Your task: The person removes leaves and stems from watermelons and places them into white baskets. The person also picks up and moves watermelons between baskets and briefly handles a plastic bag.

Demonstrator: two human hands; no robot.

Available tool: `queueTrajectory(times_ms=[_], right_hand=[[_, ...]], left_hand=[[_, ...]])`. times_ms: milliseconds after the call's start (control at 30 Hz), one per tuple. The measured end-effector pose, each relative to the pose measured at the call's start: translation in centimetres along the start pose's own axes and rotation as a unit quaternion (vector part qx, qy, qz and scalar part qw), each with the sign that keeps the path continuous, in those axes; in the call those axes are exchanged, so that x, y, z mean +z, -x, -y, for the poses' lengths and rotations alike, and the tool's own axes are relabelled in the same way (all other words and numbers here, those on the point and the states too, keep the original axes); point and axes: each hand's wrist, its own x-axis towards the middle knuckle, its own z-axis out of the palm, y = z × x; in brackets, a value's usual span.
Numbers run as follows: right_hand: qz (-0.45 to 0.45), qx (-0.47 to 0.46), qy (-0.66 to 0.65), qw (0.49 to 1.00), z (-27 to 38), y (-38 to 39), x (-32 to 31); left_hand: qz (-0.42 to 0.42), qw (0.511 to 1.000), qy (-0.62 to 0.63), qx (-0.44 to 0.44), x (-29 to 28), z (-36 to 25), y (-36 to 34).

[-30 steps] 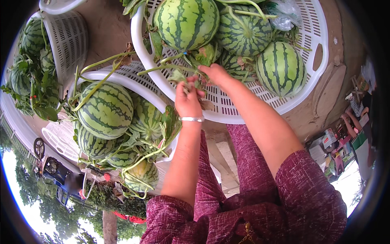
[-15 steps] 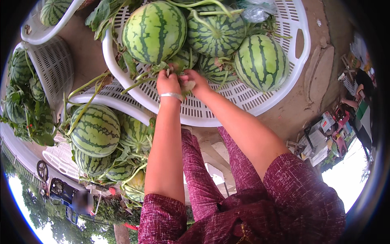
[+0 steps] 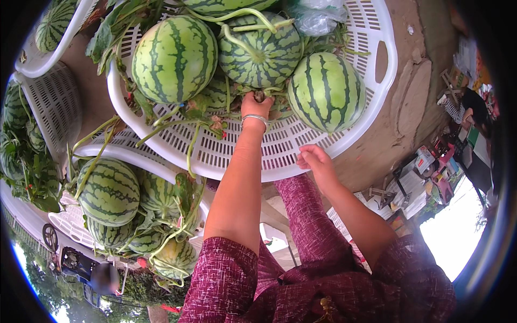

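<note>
My left hand (image 3: 255, 107), a bracelet on its wrist, reaches into a white slatted plastic basket (image 3: 385, 81). Its fingers are closed on a withered brown vine (image 3: 260, 96), just below the striped watermelon (image 3: 261, 54) with a thick curled stem. My right hand (image 3: 318, 163) is outside the near rim, its fingers loosely bent and slightly apart, nothing visible in them. Left of my left hand sits a large watermelon (image 3: 175, 59); on the right lies another watermelon (image 3: 327, 92). Withered leaves (image 3: 217, 123) and vine stems lie on the basket slats.
A second basket of watermelons (image 3: 109, 191) stands lower left, with others farther left holding watermelons and leaves (image 3: 40, 183). Clear plastic wrap (image 3: 318, 16) lies at the basket's far side. Cluttered goods and a person (image 3: 476, 113) are at the far right.
My right hand has drawn back from the left one, out over the near rim. My left hand has moved right, toward the middle watermelons. The view has shifted slightly.
</note>
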Motion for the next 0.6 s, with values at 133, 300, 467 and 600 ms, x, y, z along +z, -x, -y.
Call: queueTrajectory(times_ms=[133,300,467,600], right_hand=[[-0.082,-0.056,-0.026,0.995,0.7,0.8,-3.3],[-0.273,-0.290,0.006,0.917,8.2,-2.0,-8.1],[-0.121,-0.274,0.216,0.929,16.6,-11.4,-11.8],[0.058,-0.068,0.254,0.963,22.2,-16.9,-10.7]], left_hand=[[0.027,0.999,0.026,-0.029,-0.4,1.9,0.2],[0.049,0.962,0.177,-0.202,-2.7,-2.3,7.7],[0.062,0.831,0.430,-0.346,1.6,-3.1,12.8],[0.132,0.765,0.542,-0.321,6.2,-3.5,9.8]])
